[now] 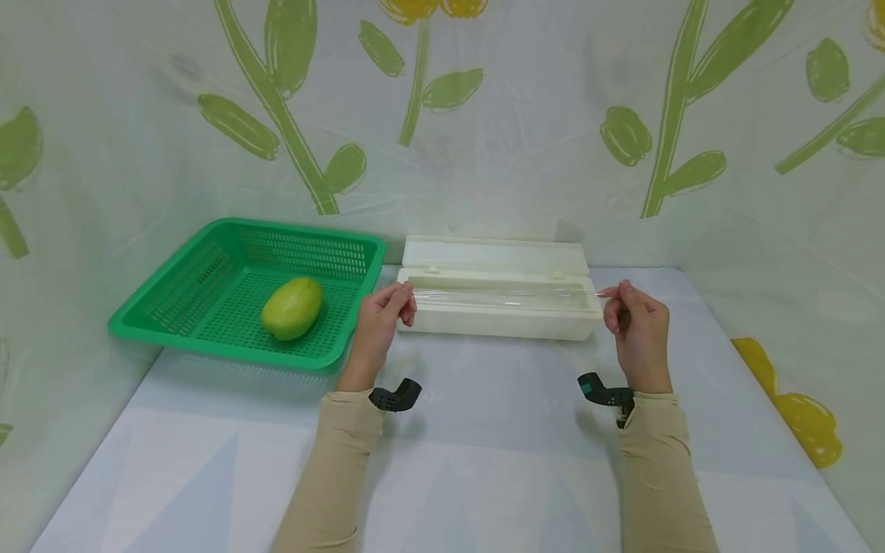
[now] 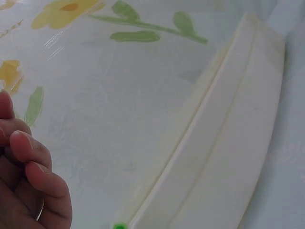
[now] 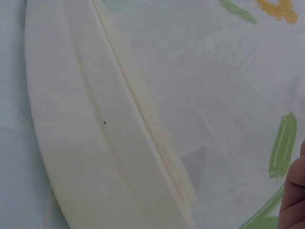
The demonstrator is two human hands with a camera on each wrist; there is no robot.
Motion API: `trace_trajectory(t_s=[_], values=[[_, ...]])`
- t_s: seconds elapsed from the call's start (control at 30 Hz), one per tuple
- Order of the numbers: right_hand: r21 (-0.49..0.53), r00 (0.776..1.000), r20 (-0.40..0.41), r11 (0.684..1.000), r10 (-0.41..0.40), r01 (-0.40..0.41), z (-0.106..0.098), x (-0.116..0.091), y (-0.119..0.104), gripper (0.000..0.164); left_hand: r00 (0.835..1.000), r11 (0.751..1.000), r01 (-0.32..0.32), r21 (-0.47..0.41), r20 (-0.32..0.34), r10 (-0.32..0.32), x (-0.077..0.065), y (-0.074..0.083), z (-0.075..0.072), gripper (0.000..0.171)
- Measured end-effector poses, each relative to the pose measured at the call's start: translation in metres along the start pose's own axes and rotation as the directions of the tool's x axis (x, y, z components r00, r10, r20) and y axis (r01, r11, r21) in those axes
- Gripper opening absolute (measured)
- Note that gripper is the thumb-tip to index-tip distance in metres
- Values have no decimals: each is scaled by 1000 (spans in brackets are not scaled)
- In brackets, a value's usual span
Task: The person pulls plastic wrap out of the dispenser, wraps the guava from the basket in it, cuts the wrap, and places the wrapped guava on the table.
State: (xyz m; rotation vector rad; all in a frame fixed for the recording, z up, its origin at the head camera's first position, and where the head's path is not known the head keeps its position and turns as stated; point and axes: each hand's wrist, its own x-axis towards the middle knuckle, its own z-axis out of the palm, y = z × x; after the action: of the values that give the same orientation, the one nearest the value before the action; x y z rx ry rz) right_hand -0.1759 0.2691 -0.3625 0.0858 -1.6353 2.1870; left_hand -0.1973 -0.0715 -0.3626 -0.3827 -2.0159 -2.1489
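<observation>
A clear sheet of plastic wrap (image 1: pixel 505 296) stretches between the two hands, in front of an open white dispenser box (image 1: pixel 498 319). My left hand (image 1: pixel 379 326) pinches its left end between thumb and forefinger. At the other end, my right hand (image 1: pixel 639 326) pinches the film the same way, its other fingers curled. Behind, the box's lid (image 1: pixel 494 255) stands raised. The left wrist view shows the curled left fingers (image 2: pixel 43 176) beside the box (image 2: pixel 214 143). Only an edge of the right hand (image 3: pixel 293 195) enters the right wrist view, with the box (image 3: pixel 95 119) to its left.
A green plastic basket (image 1: pixel 200 343) stands at the back left, close to the left hand, with a yellow-green mango (image 1: pixel 293 309) inside. The pale table (image 1: pixel 498 476) meets a flower-printed curtain (image 1: pixel 512 169) at the back and sides.
</observation>
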Motion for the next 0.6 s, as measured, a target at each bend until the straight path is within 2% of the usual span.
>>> trace_trajectory(t_s=[0.17, 0.37, 0.6], values=[[3, 1000, -4, 1000, -5, 5, 0, -1, -1, 36, 1000, 1000, 15, -18, -1, -15, 3, -9, -1, 33], [22, 1000, 10, 1000, -4, 4, -1, -1, -2, 37, 1000, 998, -2, -62, 2, 2, 3, -10, 1, 35], [-20, 1000, 8, 1000, -14, 15, -1, -2, -2, 40, 999, 994, -19, -108, 40, 23, 2, -8, -2, 32]])
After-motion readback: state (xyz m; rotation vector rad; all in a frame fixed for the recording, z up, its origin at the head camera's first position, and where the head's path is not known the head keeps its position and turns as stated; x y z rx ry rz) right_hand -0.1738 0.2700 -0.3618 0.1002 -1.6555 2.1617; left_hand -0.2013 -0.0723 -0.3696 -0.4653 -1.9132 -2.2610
